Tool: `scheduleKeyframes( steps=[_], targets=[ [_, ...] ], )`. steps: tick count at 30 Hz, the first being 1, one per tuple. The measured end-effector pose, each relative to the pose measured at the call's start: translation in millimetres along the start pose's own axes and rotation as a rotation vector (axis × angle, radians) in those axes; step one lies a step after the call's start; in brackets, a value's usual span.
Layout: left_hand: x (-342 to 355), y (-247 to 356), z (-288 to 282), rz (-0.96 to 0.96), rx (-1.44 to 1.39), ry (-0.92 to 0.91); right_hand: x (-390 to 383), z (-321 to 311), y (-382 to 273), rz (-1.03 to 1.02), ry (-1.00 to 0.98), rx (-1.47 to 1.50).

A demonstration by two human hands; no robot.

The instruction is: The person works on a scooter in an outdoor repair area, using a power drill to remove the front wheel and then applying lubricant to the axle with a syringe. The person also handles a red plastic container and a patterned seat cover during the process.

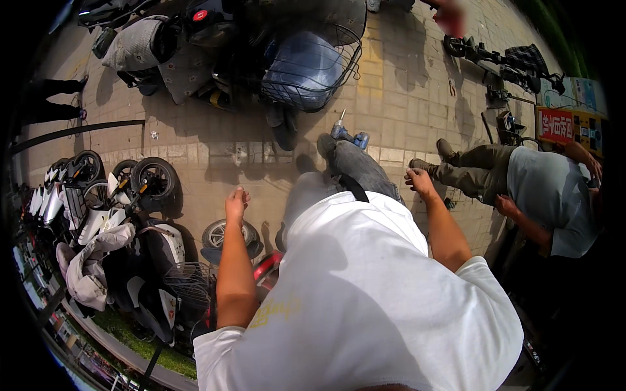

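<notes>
White shirt (365, 293) fills the lower middle of the frame, nearest the lens, with grey trousers (345, 179) running up from it toward the centre. Parked scooters (124, 247) crowd the lower left, and another scooter with a wire basket (313, 68) holding a blue bundle sits at upper centre. At right a second person (548, 195) in a grey shirt crouches on the brick paving (404, 91). Both bare forearms reach up from the shirt. Left hand (237, 202) hangs over the paving left of centre, fingers curled loosely together and holding nothing (a small wheel lies just below it). Right hand (419, 182) hovers right of centre, fingers bent and empty, near the crouching person's shoes. A blue drill (349, 133) lies on the paving above the trousers, apart from both hands.
</notes>
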State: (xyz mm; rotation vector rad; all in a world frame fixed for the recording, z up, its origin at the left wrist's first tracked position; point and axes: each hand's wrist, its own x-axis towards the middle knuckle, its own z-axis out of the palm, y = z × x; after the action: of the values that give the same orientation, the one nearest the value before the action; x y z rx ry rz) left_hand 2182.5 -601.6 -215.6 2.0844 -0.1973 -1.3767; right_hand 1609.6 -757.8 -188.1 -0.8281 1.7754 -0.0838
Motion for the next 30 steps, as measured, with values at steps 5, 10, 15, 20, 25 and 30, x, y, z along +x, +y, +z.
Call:
scheduleKeyframes(
  steps=[5,10,15,20,25,30],
  targets=[
    [2.9,-4.1,-17.8,-0.092,0.069,0.015,16.4,18.0,-4.1,-0.052,0.006,0.03],
    [5.7,-14.0,-32.4,-0.277,0.19,-0.014,10.7,18.0,-26.1,-0.109,0.033,0.082],
    [22.5,24.8,-10.7,-0.233,0.111,-0.013,34.9,-4.9,-18.5,0.031,0.042,0.081],
    [18.1,87.1,23.4,-0.172,0.176,-0.016,82.6,-18.1,-41.8,0.02,0.058,0.145],
    [8.1,119.3,28.7,-0.201,0.129,0.15,151.9,-40.5,-66.6,-0.029,-0.081,0.074],
    [-7.9,134.2,24.3,-0.243,0.161,0.198,182.2,-82.1,-111.0,-0.064,-0.052,0.209]
  ],
)
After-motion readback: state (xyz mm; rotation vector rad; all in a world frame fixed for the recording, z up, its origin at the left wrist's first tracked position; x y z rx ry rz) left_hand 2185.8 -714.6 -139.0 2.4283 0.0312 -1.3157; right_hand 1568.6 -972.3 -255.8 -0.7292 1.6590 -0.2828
